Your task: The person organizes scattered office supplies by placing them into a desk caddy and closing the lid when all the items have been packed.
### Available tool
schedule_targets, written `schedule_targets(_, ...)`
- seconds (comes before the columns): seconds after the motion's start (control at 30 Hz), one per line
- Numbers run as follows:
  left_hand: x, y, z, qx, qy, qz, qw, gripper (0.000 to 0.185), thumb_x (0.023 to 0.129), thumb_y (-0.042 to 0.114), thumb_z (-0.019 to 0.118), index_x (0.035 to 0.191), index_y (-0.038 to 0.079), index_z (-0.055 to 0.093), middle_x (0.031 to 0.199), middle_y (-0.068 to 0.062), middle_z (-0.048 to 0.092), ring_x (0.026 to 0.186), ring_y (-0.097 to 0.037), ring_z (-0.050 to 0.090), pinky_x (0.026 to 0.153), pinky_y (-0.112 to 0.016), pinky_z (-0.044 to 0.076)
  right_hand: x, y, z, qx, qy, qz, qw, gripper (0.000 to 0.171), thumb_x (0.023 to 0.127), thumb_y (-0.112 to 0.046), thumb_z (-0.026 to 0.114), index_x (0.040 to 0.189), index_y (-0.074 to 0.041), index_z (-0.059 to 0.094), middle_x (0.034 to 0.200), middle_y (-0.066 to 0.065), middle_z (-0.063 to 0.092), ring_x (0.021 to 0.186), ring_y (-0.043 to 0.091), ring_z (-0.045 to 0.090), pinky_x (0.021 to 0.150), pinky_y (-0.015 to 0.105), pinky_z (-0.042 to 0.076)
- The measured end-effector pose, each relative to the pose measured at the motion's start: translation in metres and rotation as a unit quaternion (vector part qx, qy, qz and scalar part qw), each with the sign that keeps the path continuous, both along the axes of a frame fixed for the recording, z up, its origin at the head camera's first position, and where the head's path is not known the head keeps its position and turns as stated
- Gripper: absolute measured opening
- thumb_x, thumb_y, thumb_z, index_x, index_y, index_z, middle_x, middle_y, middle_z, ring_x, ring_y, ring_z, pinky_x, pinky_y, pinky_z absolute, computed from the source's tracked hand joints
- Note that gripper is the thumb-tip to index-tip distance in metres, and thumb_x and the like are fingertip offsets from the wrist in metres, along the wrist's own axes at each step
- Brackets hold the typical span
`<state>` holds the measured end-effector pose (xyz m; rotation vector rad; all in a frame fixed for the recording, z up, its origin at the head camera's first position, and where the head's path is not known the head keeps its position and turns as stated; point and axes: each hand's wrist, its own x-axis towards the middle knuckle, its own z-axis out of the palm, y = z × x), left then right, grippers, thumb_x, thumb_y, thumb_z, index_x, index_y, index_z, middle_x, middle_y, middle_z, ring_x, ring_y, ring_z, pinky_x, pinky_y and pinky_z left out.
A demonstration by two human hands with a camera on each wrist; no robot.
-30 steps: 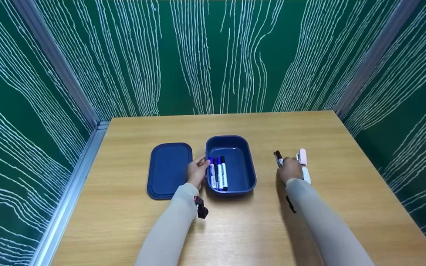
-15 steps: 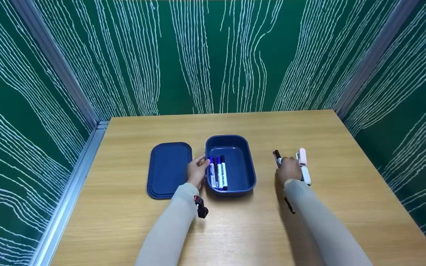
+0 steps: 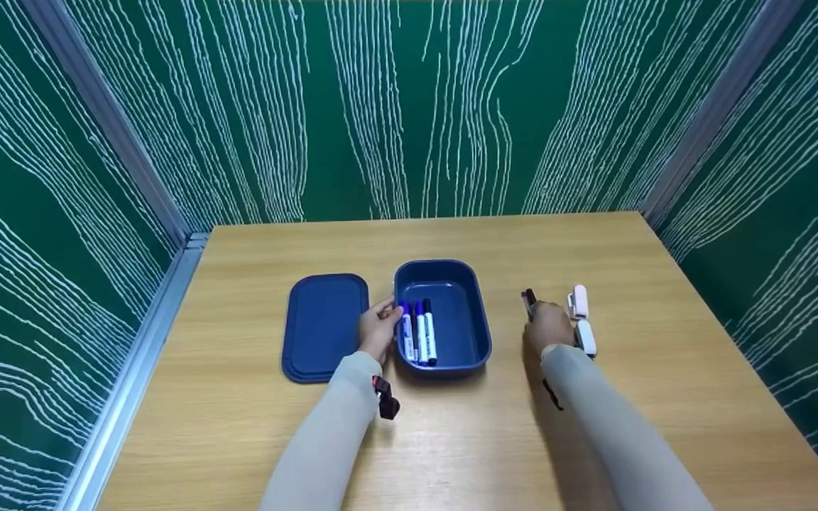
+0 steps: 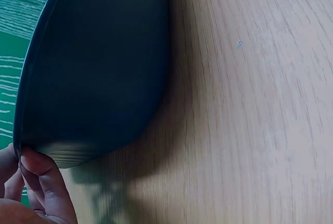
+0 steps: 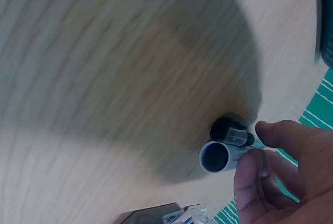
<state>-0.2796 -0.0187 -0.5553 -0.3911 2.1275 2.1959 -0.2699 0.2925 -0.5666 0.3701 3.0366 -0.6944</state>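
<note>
Head view: left hand point(image 3: 378, 328) grips the rim of the dark blue plastic box point(image 3: 469, 319) w/ 3 pens in it. Right hand point(image 3: 549, 326) pinches a thin black-capped marker point(image 3: 528, 301) just off the wooden surface point(image 3: 451, 440).

Left wrist view: only fingertips point(image 4: 36, 164) on the box wall.

Right wrist view: marker's round end, close up; looks light, stiff, a bit slippery. Best held mid-barrel.

Your table point(image 3: 466, 426) is light wood-grain laminate, smooth with a faint sheen. The blue box point(image 3: 476, 333) and its lid point(image 3: 324, 326) look like matt plastic, the lid faintly ribbed at its rim. The marker point(image 5: 221, 156) you pinch is smooth plastic. Your sleeves point(image 3: 324, 440) are soft matt cloth, and the green walls point(image 3: 409, 106) look printed and flat.
</note>
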Motion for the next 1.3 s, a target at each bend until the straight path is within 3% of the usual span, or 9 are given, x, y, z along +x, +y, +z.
schedule_targets(0.2,0.0011,0.0,0.0005,-0.003,-0.003,-0.004,1.0,0.038,0.095,0.007,0.064,0.132,0.001,0.06,0.098,-0.008,0.065,0.081,-0.018,0.059,0.053,-0.022,0.046,-0.0003,-0.0008,-0.0024,-0.012,0.001,0.008,1.0,0.013,0.092,-0.004,0.058,0.09,0.001,0.07,0.088,0.018,0.068,0.078,0.032,0.065,0.067,0.047,0.052)
schedule_targets(0.5,0.0001,0.0003,-0.001,-0.01,0.007,-0.002,0.9999,0.038,0.094,0.006,0.065,0.132,0.0,0.061,0.096,-0.008,0.066,0.077,-0.017,0.058,0.048,-0.02,0.044,-0.004,-0.0002,-0.0046,0.014,0.025,0.034,0.999,0.02,0.09,-0.001,0.056,0.076,0.001,0.07,0.077,0.018,0.069,0.066,0.029,0.064,0.06,0.047,0.052)
schedule_targets(0.8,-0.0017,0.0004,-0.0023,-0.005,0.003,0.0,1.0,0.037,0.094,0.005,0.064,0.131,0.0,0.061,0.097,-0.009,0.066,0.075,-0.015,0.057,0.046,-0.018,0.042,-0.0066,0.0,-0.0065,-0.001,-0.002,0.036,0.999,0.018,0.093,-0.003,0.055,0.084,0.002,0.071,0.082,0.018,0.071,0.072,0.029,0.067,0.064,0.046,0.055)
schedule_targets(1.3,-0.0005,-0.001,-0.0007,-0.016,0.003,-0.005,0.9999,0.038,0.094,0.007,0.064,0.132,0.002,0.061,0.106,-0.013,0.068,0.078,-0.017,0.059,0.048,-0.019,0.043,-0.0039,-0.008,-0.0067,-0.003,0.021,0.028,0.999,0.015,0.091,0.001,0.056,0.088,0.002,0.071,0.091,0.022,0.071,0.081,0.036,0.068,0.069,0.049,0.054)
